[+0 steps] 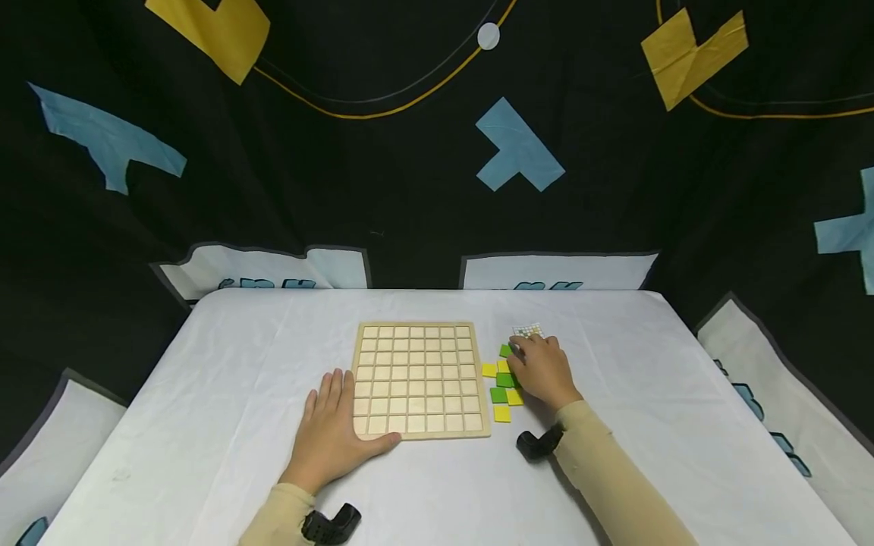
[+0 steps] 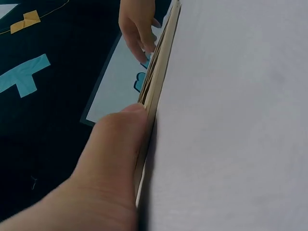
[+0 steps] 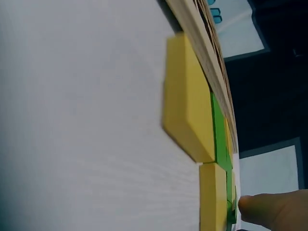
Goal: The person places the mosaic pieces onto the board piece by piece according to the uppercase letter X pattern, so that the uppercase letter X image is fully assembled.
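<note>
Tiles (image 1: 504,381) in yellow and green lie on the white-covered table (image 1: 423,493), just off the right edge of the wooden board (image 1: 417,380). Left hand (image 1: 334,431) frames the board's near left corner, fingers straight, thumb apart and touching the near edge, with nothing gripped. Right hand (image 1: 546,371) bends its fingers down at the far tiles, near a printed card (image 1: 526,331); I cannot tell whether they pinch one. Tiles look light, stiff, perhaps slick: best pinched by opposite sides. The board seems rigid, best held by its frame.
</note>
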The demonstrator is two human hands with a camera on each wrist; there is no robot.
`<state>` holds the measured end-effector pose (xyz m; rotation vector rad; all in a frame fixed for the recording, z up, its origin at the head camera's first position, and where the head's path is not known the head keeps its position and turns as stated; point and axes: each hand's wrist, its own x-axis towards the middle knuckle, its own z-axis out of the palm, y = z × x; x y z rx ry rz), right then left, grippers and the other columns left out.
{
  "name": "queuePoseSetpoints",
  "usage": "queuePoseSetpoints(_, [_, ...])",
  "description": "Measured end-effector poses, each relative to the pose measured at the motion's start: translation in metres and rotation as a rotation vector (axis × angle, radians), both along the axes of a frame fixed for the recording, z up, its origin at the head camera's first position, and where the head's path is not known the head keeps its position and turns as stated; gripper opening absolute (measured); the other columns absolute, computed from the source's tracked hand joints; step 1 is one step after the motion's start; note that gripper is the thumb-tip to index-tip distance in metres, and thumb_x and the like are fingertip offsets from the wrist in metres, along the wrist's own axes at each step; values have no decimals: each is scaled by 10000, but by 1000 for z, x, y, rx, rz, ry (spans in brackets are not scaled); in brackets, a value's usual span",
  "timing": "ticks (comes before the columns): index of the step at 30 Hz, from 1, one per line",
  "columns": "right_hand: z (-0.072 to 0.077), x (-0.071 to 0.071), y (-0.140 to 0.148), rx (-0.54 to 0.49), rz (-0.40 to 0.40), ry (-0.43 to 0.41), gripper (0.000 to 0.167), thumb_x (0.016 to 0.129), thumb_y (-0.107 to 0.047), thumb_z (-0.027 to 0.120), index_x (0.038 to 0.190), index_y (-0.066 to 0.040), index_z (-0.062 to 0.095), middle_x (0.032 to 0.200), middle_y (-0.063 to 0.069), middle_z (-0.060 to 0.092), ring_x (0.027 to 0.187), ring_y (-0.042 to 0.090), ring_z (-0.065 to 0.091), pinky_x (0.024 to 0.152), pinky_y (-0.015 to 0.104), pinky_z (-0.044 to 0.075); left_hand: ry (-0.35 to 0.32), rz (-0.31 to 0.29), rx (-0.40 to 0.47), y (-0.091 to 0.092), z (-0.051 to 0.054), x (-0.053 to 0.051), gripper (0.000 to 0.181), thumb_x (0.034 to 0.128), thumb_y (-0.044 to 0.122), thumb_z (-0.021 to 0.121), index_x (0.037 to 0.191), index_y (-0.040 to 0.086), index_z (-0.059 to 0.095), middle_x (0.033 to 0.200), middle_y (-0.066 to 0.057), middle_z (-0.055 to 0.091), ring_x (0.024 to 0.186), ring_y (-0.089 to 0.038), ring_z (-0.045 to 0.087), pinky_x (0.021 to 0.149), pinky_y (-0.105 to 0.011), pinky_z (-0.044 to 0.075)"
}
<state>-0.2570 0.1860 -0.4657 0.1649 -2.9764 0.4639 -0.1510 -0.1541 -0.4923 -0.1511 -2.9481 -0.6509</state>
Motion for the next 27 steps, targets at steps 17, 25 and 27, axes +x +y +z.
queuePoseSetpoints(17, [20,-18,-21,-257,20,-112,154,908,-234,728,1024,-149,672,934,39,679,812,207,576,707,325,462,13,-10,6,-1,-1,3,1357,659,845,650,1556,-58,182,1632,-244,193,1529,-408,152,1242,-561,129])
queuePoseSetpoints(25, [23,-27,-76,-434,188,-132,152,928,-233,710,1056,-152,699,961,29,688,858,186,626,686,300,510,12,-16,7,-1,-1,4,1347,657,822,676,1553,-59,194,1633,-229,202,1532,-384,167,1250,-543,127])
queuePoseSetpoints(27, [23,-30,-92,-467,224,-164,155,934,-235,701,1066,-154,699,959,24,684,847,174,627,685,288,519,12,-13,6,0,-2,4,1345,657,826,671,1552,-59,200,1632,-229,208,1531,-382,171,1249,-543,128])
